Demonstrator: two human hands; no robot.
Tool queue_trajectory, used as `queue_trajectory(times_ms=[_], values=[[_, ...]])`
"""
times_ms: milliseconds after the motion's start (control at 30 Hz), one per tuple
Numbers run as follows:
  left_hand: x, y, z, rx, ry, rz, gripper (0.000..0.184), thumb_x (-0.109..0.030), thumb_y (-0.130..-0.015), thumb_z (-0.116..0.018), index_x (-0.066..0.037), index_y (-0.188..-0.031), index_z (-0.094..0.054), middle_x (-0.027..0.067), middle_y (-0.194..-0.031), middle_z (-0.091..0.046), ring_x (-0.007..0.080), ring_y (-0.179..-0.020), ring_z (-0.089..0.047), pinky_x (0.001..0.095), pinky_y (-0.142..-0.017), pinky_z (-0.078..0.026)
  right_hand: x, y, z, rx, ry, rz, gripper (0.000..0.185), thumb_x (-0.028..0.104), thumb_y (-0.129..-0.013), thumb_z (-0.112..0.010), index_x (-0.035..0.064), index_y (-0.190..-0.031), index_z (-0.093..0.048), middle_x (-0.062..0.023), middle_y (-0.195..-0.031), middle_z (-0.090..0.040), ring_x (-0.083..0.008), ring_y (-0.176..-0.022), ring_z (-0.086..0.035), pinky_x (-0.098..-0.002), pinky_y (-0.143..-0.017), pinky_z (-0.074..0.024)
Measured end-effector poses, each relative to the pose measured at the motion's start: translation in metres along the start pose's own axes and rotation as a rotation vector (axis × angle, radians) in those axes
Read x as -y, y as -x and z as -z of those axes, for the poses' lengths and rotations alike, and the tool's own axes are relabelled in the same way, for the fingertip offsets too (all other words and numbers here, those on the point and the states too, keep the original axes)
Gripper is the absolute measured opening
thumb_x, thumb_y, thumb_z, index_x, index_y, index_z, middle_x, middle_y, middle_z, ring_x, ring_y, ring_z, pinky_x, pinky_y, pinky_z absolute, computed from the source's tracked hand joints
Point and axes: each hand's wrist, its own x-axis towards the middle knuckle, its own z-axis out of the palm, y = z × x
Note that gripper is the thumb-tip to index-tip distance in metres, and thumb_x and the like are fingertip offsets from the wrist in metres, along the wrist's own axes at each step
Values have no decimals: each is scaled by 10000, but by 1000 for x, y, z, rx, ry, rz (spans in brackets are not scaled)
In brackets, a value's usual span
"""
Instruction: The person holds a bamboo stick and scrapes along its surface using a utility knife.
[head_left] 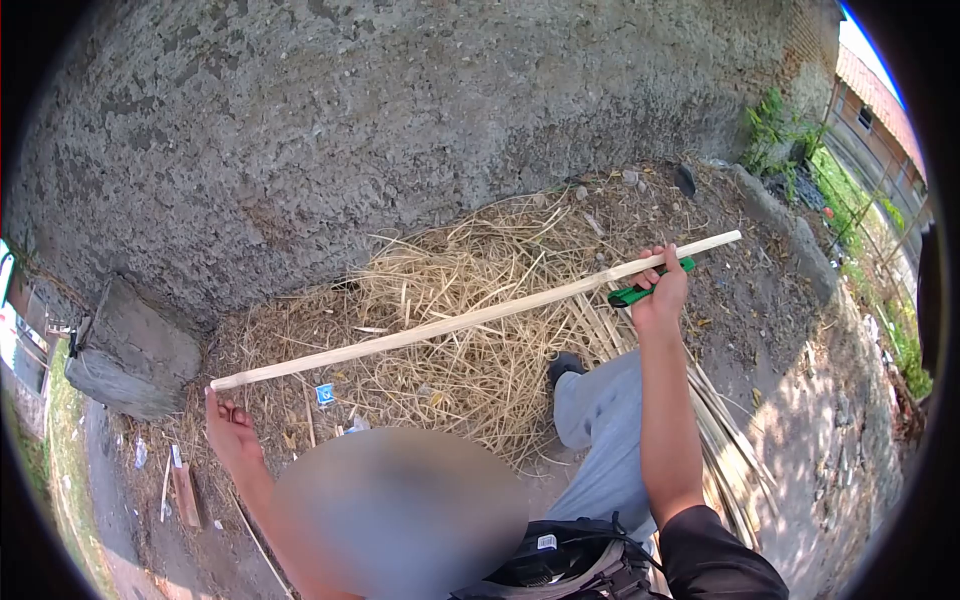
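A long pale strip of wood or bamboo [460, 322] spans the view, its left end lower than its right. My left hand [232, 432] is at the strip's left end, a fingertip against its underside and the other fingers curled. Near the right end, my right hand [660, 285] grips the strip together with a green-handled tool [650, 283], whose blade I cannot make out. Below the strip lies a pile of straw-like shavings [480, 370].
A rough grey wall [400, 120] rises ahead. Split strips [735, 440] lie by my right leg [610, 430]. A concrete block [135, 350] stands at the left, near a machete-like brown object [185, 495]. A blurred round shape [400, 510] covers the lower middle.
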Motion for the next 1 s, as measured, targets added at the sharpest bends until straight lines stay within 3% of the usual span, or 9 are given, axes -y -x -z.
queue_trajectory(times_ms=[133,167,200,267,367,567,1000], values=[[2,2,-3,34,-81,-59,246,-202,-875,-715,-136,-768,-503,-21,-707,-522,75,-608,-468,213,-538,-369,2,-11,9,-43,-75,7,262,291,-1030,-425,86,-887,-506,-67,-810,-553,-48,-498,-368,-195,-424,-320],[6,-6,9,107,-34,-61,158,-85,-860,-710,-86,-879,-553,15,-802,-573,88,-697,-528,220,-607,-434,2,-14,13,-31,-107,9,265,291,-1032,-416,82,-894,-503,-73,-810,-553,-52,-492,-369,-196,-415,-323],[10,-10,13,104,-34,-67,158,-85,-860,-710,-86,-879,-553,15,-802,-573,88,-697,-528,220,-607,-434,2,-12,10,-28,-110,4,265,291,-1032,-416,82,-894,-503,-73,-810,-553,-52,-492,-369,-196,-415,-323],[16,-16,16,142,-36,-176,211,35,-839,-681,-17,-1007,-564,71,-921,-602,133,-823,-593,245,-711,-504,4,-7,6,-87,-113,25,266,295,-1033,-412,84,-897,-499,-79,-812,-554,-53,-493,-369,-194,-418,-324],[15,-18,16,99,14,-184,297,91,-828,-656,40,-1095,-539,106,-989,-599,184,-911,-617,276,-818,-545,3,-6,4,-90,-112,32,264,292,-1034,-412,80,-903,-496,-84,-816,-555,-53,-493,-369,-196,-419,-324],[13,-12,12,133,-11,-218,242,120,-813,-633,45,-1024,-541,112,-998,-596,185,-925,-620,289,-909,-549,1,-5,3,-90,-62,36,278,299,-1025,-440,79,-870,-509,-79,-806,-555,-54,-495,-372,-203,-422,-326],[21,1,-1,217,-60,-265,187,145,-825,-578,3,-936,-529,100,-994,-594,149,-861,-599,295,-914,-535,-11,1,1,-24,-25,22,264,293,-1019,-458,74,-879,-505,-85,-789,-553,-52,-510,-369,-206,-447,-317]])
